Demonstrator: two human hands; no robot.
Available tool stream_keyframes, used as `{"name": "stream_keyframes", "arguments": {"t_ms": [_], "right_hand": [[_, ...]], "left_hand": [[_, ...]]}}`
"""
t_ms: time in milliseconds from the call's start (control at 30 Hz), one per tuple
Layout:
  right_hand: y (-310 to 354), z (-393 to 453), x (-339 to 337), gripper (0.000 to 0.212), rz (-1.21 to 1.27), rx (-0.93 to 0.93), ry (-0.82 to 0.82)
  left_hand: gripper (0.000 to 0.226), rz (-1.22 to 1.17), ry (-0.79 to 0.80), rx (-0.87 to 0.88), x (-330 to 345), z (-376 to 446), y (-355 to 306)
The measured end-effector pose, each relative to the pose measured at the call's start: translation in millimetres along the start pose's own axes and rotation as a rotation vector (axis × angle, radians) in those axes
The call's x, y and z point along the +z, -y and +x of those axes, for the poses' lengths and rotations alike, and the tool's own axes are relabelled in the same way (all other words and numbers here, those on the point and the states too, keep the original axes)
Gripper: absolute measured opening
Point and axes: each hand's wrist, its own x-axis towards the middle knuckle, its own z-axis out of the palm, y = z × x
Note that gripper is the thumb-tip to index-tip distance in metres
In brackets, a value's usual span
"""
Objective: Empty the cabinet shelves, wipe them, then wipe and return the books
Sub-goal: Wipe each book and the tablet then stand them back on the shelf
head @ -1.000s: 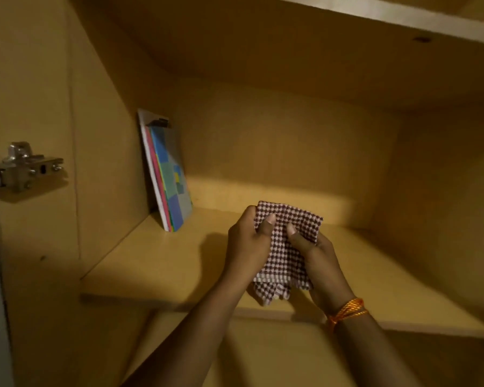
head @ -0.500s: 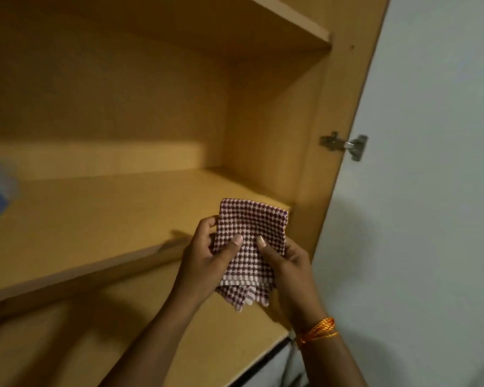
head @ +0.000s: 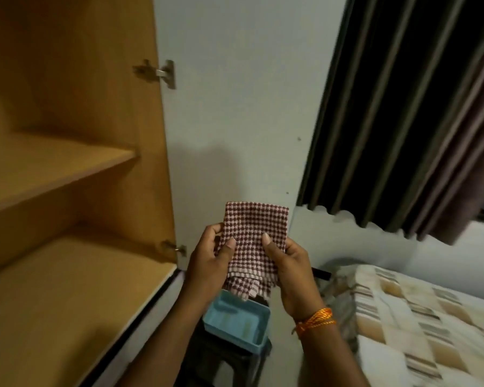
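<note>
A folded red-and-white checked cloth [head: 253,233] is held upright between both hands in front of me. My left hand [head: 208,263] grips its left edge with the thumb on the front. My right hand [head: 289,272], with an orange thread at the wrist, grips the right edge the same way. The wooden cabinet [head: 67,174] stands at the left with two bare shelves in view. No books show in this view.
The open white cabinet door [head: 235,107] with metal hinges stands behind the cloth. A light blue tray [head: 236,321] sits on a dark stool below my hands. A bed with a patterned cover [head: 425,325] is at the right, dark curtains [head: 408,107] above it.
My view has swung right, from the shelf with the books to the cabinet door, stool and bed. Both hands still hold the cloth in the same way.
</note>
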Motion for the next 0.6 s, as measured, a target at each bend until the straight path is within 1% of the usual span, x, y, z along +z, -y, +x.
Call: {"name": "stream_keyframes", "arguments": {"t_ms": [200, 267, 300, 467, 533, 600], "right_hand": [[2.1, -40.8, -117.4, 0.034, 0.058, 0.056, -0.221], [0.0, -53.3, -151.1, 0.034, 0.068, 0.072, -0.302], [0.1, -62.5, -172.6, 0.034, 0.059, 0.070, -0.351], [-7.9, -94.9, -254.3, 0.035, 0.021, 0.038, -0.485], [-12.2, -107.0, -284.9, 0.036, -0.019, 0.043, -0.523], [-17.0, -118.0, -307.4, 0.034, -0.015, 0.061, -0.540]], "left_hand": [[0.020, 0.115, 0.109, -0.019, 125.0, -31.9, 18.1], [0.023, 0.144, 0.172, -0.032, 158.4, -44.9, 21.7], [0.025, 0.171, 0.219, -0.043, 180.9, -52.9, 24.7], [0.048, 0.315, 0.421, -0.069, 255.8, -82.7, 41.0], [0.047, 0.365, 0.485, -0.080, 286.7, -93.8, 43.8], [0.039, 0.402, 0.527, -0.064, 309.2, -101.0, 45.7]]}}
